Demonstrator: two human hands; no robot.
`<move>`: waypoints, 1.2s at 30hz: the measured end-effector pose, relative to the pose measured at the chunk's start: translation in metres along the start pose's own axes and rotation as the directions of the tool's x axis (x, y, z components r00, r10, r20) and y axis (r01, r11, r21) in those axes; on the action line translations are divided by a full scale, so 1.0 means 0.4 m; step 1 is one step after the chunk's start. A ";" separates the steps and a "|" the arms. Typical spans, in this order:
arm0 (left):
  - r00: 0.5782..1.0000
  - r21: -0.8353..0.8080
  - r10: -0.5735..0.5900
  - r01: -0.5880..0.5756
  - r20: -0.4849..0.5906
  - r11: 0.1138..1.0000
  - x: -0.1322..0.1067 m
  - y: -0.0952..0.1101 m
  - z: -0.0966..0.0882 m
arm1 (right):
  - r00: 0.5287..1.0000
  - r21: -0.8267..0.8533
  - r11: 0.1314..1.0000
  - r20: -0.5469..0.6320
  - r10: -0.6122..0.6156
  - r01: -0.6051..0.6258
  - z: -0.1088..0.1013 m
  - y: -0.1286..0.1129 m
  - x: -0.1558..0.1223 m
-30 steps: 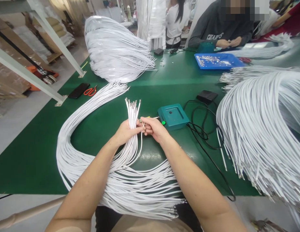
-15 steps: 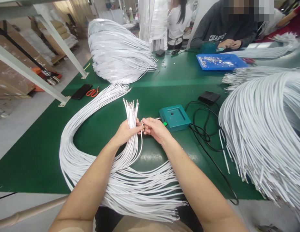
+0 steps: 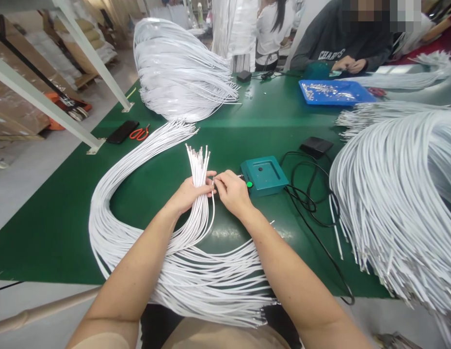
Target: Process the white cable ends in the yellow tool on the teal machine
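Observation:
My left hand (image 3: pixel 190 192) is closed around a bundle of thin white cables (image 3: pixel 199 167) whose metal-tipped ends stick up past my fingers. The bundle curves away to the left and loops back toward me over the green table (image 3: pixel 58 213). My right hand (image 3: pixel 231 191) pinches a single white cable (image 3: pixel 213 208) just beside the bundle, with its fingertips touching my left hand. A small teal box with a green button (image 3: pixel 264 174) sits right behind my right hand.
A black cord (image 3: pixel 309 203) runs from the teal box to a black pedal (image 3: pixel 315 144). Big heaps of white cables lie at right (image 3: pixel 396 194) and at the back (image 3: pixel 178 72). Red scissors (image 3: pixel 139 132), a phone and a blue tray (image 3: pixel 334 92) lie farther off. Another person's hands (image 3: pixel 347 64) work across the table.
Both hands have stayed together on the bundle and shifted slightly up the table toward the teal box. The grip on the cables is the same.

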State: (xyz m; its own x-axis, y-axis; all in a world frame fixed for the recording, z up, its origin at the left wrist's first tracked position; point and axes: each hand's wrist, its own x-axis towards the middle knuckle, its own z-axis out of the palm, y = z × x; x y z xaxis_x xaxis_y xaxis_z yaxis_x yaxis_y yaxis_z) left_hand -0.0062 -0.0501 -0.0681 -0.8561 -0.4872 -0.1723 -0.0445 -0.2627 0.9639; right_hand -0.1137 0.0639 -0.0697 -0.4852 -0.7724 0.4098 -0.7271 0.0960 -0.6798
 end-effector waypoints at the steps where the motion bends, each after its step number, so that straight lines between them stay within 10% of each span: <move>1: 1.000 -0.011 -0.008 0.008 -0.003 1.000 0.000 0.000 0.000 | 0.999 -0.029 0.999 0.019 -0.027 0.028 -0.002 -0.001 -0.001; 9: 1.000 0.017 -0.009 0.009 -0.006 1.000 -0.006 0.011 -0.001 | 0.996 -0.024 0.998 0.074 -0.055 0.057 -0.003 0.014 0.007; 14: 0.999 -0.071 -0.047 0.048 0.016 0.996 0.000 0.006 -0.012 | 0.957 -0.316 0.906 0.159 -0.241 0.280 -0.024 0.002 0.011; 19: 0.998 0.024 -0.007 0.008 -0.063 1.000 0.020 -0.020 -0.022 | 0.983 -0.565 0.804 0.134 -0.130 0.183 -0.057 0.011 0.036; 25: 0.994 0.116 0.008 0.005 -0.111 0.993 0.032 -0.036 -0.026 | 0.942 -0.571 0.777 0.326 -0.083 0.265 -0.078 0.053 0.065; 36: 0.985 0.132 -0.018 0.041 -0.172 0.990 0.044 -0.052 -0.022 | 0.943 -0.545 0.795 0.317 -0.101 0.268 -0.076 0.055 0.071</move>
State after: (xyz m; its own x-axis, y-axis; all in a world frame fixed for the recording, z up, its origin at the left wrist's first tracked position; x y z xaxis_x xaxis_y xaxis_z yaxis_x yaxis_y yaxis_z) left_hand -0.0158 -0.0608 -0.0929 -0.7539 -0.6183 -0.2219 -0.1471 -0.1703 0.9743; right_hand -0.1581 0.0634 -0.0545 -0.2303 -0.9371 0.2624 -0.9724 0.2112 -0.0990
